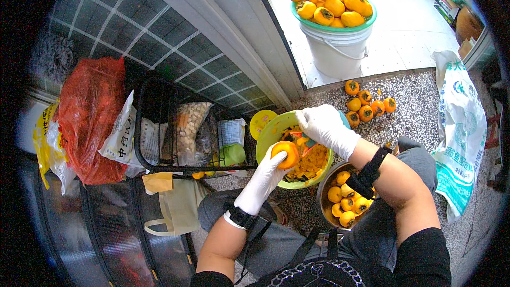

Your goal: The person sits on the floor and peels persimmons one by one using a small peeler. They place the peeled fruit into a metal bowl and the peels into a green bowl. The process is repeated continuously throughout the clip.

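Observation:
My left hand (269, 173), in a white glove, grips an orange persimmon (285, 154) over the left side of a lime-green basin (261, 143). Orange peelings (308, 165) fill the bottom of that basin. My right hand (324, 125), gloved too, is above the basin's far right rim with its fingers curled. Just below it show a teal piece and a reddish piece, perhaps parts of a tool; whether the hand holds them is hidden. To the right of the basin, a metal bowl (323, 207) contains several pale, peeled-looking persimmons (347, 203).
Several unpeeled persimmons (365, 112) lie on the speckled floor. Beyond, a white bucket (332, 54) carries a heaped green basket (350, 29). A printed plastic sack (458, 135) lies right. To the left stand a black wire rack (139, 135), red bag (93, 123) and cloth bag (179, 207).

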Demonstrator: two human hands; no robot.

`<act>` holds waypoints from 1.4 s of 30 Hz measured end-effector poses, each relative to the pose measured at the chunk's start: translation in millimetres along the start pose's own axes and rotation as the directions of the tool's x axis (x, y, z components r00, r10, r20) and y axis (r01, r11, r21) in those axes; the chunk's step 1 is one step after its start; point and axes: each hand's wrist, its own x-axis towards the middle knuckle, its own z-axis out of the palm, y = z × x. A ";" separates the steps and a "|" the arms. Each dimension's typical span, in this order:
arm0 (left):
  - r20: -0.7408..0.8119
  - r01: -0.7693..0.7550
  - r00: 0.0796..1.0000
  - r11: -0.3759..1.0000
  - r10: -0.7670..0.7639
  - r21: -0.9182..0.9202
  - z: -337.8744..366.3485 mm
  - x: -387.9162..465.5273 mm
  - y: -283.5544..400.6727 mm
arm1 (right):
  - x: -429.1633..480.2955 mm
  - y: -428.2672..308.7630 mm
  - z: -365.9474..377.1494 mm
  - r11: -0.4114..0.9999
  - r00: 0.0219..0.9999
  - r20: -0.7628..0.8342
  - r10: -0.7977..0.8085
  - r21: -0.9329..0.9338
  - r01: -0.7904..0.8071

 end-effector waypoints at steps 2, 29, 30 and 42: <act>0.003 -0.041 0.999 0.999 0.041 0.016 -0.8 2.0 -4.2 | -6.2 -9.5 -1.8 0.996 0.994 -0.063 -0.091 -0.014 0.091; 0.031 0.093 0.996 0.918 -0.088 -0.386 -13.8 -6.9 5.6 | -6.2 35.4 37.0 0.994 0.998 -0.037 -0.043 -0.106 0.039; 0.082 0.127 0.991 0.898 -0.102 -0.421 -16.8 -4.0 4.7 | -6.8 34.7 38.0 0.996 0.998 -0.054 -0.036 -0.087 0.031; 0.002 -0.084 0.996 0.971 0.086 0.226 8.4 -2.3 -5.6 | -12.2 -8.2 20.3 0.987 0.977 -0.142 -0.158 0.014 0.161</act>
